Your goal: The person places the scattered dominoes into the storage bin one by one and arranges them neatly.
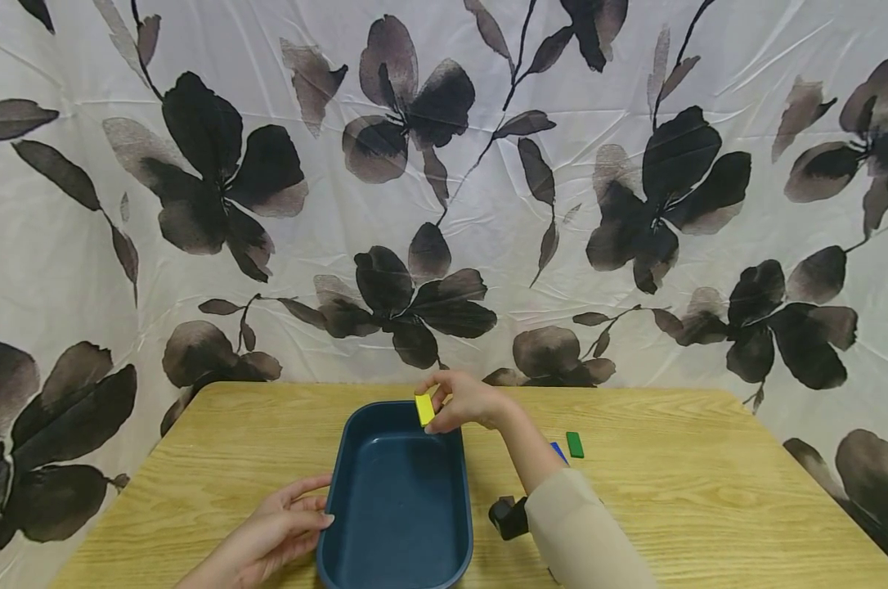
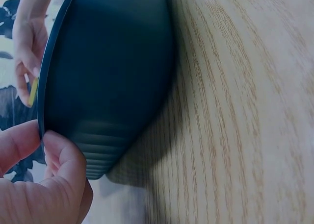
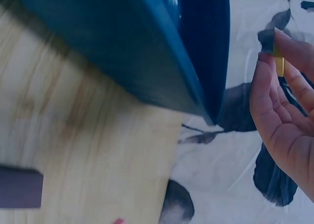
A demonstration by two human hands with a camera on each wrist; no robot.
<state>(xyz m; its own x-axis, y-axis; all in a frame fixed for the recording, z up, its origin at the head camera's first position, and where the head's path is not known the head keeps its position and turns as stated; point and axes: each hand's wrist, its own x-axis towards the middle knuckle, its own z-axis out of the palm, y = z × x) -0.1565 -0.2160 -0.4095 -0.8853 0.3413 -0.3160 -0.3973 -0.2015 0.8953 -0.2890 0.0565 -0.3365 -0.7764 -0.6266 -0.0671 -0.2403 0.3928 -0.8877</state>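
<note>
A: State the position of the left hand (image 1: 285, 523).
B: Clamped on the near-left wall of the tub (image 1: 400, 507). The left wrist view shows thumb and finger pinching the rim from either side.
A: And the right hand (image 1: 464, 402)?
B: Thumb and fingertips together on the yellow block (image 1: 424, 411), one piece, held up at the tub's far end. In the right wrist view, hand and block are apart from the rim. Whether the block is directly over the opening, I cannot fairly tell from these angles.
A: The tub itself?
B: Dark blue, rounded corners, long sides running away from the person, on the wood-grain tabletop (image 1: 679, 474).
A: Other items?
B: A green block (image 1: 575, 444) lies right of the right forearm. A blue block (image 1: 558, 451) lies just beside it, partly hidden by that arm. A black object (image 1: 506, 517) shows next to the pale sleeve (image 1: 584, 519).
A: Background?
B: A white cloth (image 1: 518, 286) with dark flowers, creased, hanging behind the tabletop.
</note>
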